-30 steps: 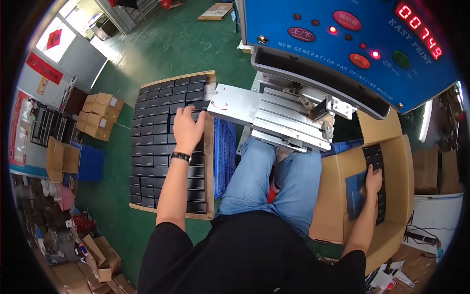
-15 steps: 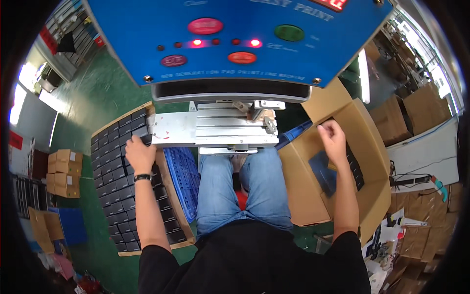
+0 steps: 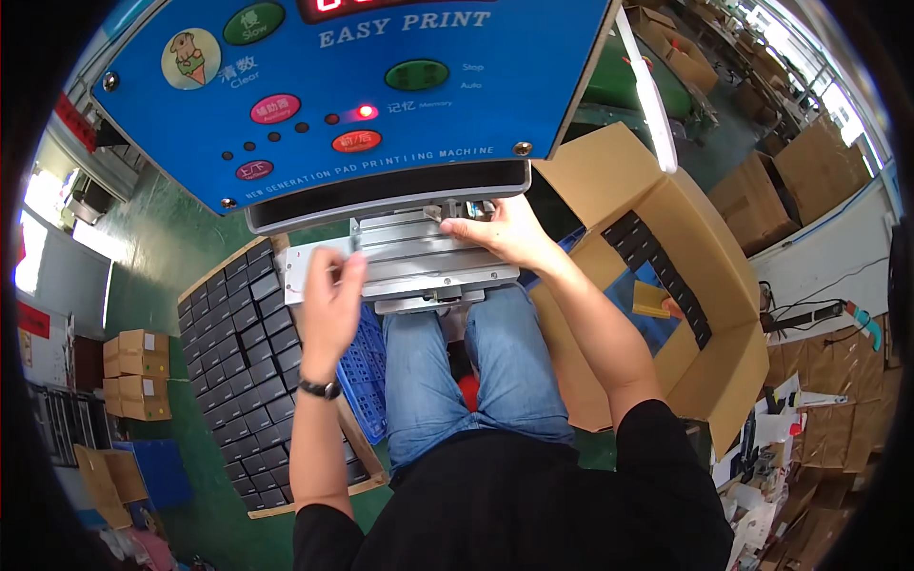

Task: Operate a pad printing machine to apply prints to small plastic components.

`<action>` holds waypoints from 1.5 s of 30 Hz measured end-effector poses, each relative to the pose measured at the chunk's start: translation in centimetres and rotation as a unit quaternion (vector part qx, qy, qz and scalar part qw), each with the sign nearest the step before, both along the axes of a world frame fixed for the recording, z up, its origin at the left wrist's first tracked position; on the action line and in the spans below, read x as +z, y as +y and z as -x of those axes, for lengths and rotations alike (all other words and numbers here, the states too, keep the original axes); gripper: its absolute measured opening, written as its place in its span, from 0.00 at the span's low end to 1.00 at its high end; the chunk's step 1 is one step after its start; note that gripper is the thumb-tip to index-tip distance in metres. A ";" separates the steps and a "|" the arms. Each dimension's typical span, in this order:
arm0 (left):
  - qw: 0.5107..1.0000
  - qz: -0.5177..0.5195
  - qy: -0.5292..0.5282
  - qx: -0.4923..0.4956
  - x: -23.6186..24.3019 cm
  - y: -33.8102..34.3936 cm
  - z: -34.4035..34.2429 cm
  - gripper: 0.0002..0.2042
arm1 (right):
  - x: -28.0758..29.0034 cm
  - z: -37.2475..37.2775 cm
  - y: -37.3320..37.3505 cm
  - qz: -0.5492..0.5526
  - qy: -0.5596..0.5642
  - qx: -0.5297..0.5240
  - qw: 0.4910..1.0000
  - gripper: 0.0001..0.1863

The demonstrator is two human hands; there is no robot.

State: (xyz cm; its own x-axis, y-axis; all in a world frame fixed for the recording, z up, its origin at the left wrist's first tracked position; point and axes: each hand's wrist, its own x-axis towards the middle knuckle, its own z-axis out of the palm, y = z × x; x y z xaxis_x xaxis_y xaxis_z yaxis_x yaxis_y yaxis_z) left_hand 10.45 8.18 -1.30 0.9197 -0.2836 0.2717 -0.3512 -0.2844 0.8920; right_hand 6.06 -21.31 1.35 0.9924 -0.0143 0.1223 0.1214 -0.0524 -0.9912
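My right hand (image 3: 509, 235) reaches over the metal slide bed (image 3: 409, 249) of a blue machine (image 3: 381, 105). Its thumb lies along the small clamp fixture (image 3: 440, 215); the other fingers curl behind, partly under the machine head, around something hidden. Over the bed's pale left plate (image 3: 297, 273), my left hand (image 3: 331, 297) is blurred, thumb and fingers bent toward each other. What they hold, if anything, cannot be made out. Left of it, a wide tray of small black boxes (image 3: 233, 371) stands in rows, with a few gaps.
At my right stands an open cardboard carton (image 3: 647, 209) with a row of black boxes (image 3: 657, 276), a blue sheet and a yellow piece (image 3: 650, 300) inside. A blue plastic crate (image 3: 364, 376) sits beside my left leg. A white lamp bar (image 3: 652, 105) hangs right of the machine.
My left hand has come from the black boxes rightward to the slide bed. My right hand has left the carton for the clamp fixture. The view has shifted, and fewer panel lights glow.
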 end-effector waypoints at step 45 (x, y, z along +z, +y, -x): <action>0.806 -0.429 -0.116 0.391 -8.8 18.1 -4.1 0.23 | -15.2 19.0 -20.2 0.441 0.200 -0.355 0.800 0.26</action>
